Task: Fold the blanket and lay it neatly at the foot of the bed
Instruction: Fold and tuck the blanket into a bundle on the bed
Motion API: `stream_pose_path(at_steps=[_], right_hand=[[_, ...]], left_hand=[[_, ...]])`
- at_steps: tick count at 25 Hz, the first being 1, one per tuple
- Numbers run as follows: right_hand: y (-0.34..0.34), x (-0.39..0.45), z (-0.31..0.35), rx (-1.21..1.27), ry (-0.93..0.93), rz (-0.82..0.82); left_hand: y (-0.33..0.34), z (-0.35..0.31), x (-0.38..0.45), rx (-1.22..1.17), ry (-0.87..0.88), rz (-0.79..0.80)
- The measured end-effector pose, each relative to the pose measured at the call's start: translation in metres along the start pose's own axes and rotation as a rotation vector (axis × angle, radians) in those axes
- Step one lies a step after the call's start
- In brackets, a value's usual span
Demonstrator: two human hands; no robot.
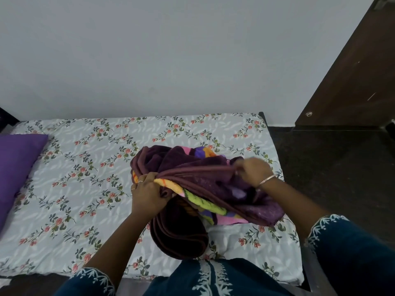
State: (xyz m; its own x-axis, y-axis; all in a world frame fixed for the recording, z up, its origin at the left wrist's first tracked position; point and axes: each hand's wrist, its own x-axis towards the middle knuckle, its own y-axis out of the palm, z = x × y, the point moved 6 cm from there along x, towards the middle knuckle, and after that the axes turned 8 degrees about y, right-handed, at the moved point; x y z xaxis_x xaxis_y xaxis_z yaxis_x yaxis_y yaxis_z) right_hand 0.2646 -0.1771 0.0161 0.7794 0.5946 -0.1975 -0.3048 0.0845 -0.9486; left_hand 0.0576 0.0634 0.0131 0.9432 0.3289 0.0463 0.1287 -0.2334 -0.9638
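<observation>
A maroon blanket with a bright pink, yellow and purple print lies bunched on the right half of the bed, which has a white floral sheet. My left hand grips a gathered edge of the blanket at its left side. My right hand pinches the maroon border further right, slightly blurred. The border stretches taut between the two hands. A dark maroon fold hangs down toward the bed's near edge.
A purple pillow lies at the left end of the bed. A plain white wall runs behind the bed. Dark floor and a brown wooden door are to the right.
</observation>
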Motion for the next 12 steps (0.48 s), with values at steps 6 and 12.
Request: stream_pose_path(at_steps=[6, 12], right_hand=[[0.023, -0.039, -0.009, 0.542, 0.187, -0.387], [0.129, -0.093, 0.003, 0.439, 0.125, 0.193]], left_hand=[[-0.003, 0.002, -0.003, -0.014, -0.003, -0.061], [-0.003, -0.001, -0.009, -0.004, -0.045, -0.032]])
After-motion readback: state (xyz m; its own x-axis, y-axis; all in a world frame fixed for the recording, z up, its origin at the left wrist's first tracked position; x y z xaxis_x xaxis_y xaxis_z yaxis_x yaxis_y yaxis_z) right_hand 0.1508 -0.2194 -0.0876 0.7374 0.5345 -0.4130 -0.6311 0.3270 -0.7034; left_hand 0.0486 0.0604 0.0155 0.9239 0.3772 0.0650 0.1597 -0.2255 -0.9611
